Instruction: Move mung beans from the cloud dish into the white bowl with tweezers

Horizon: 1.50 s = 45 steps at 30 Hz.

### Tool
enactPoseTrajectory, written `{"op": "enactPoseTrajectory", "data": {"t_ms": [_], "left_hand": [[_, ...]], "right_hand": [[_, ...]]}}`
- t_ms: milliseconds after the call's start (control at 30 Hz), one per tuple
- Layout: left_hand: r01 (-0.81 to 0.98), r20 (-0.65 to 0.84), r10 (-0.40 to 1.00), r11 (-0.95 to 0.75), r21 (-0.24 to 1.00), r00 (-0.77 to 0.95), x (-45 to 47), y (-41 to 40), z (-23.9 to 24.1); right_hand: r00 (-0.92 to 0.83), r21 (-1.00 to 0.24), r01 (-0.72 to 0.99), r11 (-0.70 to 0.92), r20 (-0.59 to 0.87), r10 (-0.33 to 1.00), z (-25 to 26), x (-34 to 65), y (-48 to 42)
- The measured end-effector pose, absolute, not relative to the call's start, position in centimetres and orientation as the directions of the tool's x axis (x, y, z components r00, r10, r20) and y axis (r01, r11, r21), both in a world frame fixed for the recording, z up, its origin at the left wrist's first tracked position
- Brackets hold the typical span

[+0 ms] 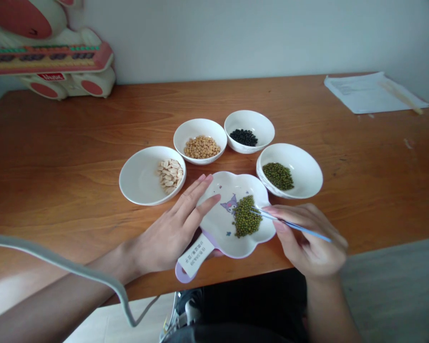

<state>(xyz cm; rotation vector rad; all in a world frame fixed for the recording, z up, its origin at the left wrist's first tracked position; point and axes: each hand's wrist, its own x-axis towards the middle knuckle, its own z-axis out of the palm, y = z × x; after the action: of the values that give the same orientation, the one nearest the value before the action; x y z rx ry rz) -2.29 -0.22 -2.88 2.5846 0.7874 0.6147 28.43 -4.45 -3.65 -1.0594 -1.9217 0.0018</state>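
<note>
A white flower-shaped dish (214,224) with a lilac handle lies near the table's front edge, a cartoon figure printed inside it. Green mung beans (248,218) are heaped on its right half. My left hand (175,228) holds the dish at its left side, fingers extended over the rim; what looks like its thumb shows beneath the dish by the handle. Pinched in my right hand (309,238) are slim blue tweezers (300,228), their tips down among the mung beans. Whether a bean is between the tips, I cannot tell.
Behind the dish stand white bowls of pale flat seeds (170,175), tan beans (202,147), black beans (243,137) and mung beans (279,176). A toy keyboard (50,59) sits back left, papers (372,90) back right. A grey cable (75,267) crosses my left forearm.
</note>
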Motion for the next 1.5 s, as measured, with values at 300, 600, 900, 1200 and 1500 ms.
{"op": "enactPoseTrajectory", "data": {"t_ms": [300,600,900,1200,1500], "left_hand": [[0.472,0.188,0.647,-0.697,0.540,0.739,-2.4,-0.4,-3.2],[0.473,0.158,0.651,-0.676,0.564,0.742,-2.6,-0.5,-3.0],[0.479,0.150,0.655,-0.671,0.566,0.741,-2.6,-0.4,-3.1],[0.485,0.128,0.657,-0.660,0.574,0.743,-2.7,-0.5,-2.9],[0.493,0.121,0.660,-0.659,0.568,0.742,-2.6,-0.5,-2.7]], "right_hand": [[-0.185,-0.504,0.625,0.596,0.647,0.740,-3.1,27.6,-3.9],[-0.080,-0.442,0.715,0.542,0.719,0.691,-3.6,26.7,-4.1],[-0.211,-0.222,0.822,0.525,0.737,0.642,-3.1,27.3,-4.0],[-0.174,-0.315,0.790,0.526,0.708,0.685,-2.9,27.0,-3.7],[-0.218,-0.286,0.801,0.526,0.679,0.701,-2.4,27.2,-3.4]]}}
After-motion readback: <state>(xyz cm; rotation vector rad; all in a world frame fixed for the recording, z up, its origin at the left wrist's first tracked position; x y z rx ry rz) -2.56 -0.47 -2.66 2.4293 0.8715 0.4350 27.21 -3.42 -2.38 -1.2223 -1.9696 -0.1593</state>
